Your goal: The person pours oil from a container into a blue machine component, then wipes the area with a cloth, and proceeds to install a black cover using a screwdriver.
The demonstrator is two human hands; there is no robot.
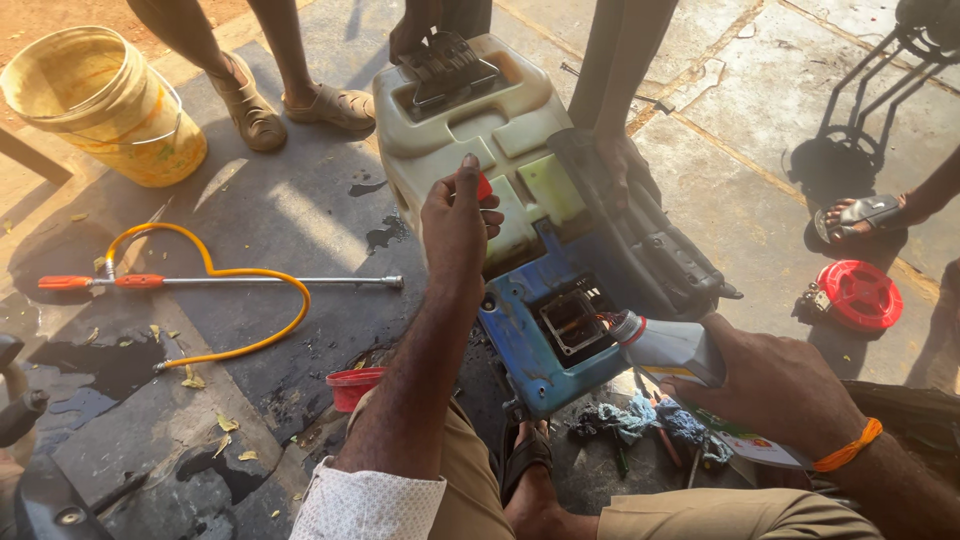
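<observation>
A grey oil bottle (672, 347), tilted with its red-ringed neck at the square opening of a blue engine housing (530, 335); a small red cap (484, 187) pinched above the cream sprayer tank (470, 130).

bystanders (270, 60): cut off above legs | grey bottle (672, 347): base hidden by right hand (775, 385)

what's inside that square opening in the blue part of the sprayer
The square opening in the blue base shows a dark metal-walled cavity. The grey bottle in the right hand tips at its edge. Its bottom is in shadow.
</observation>
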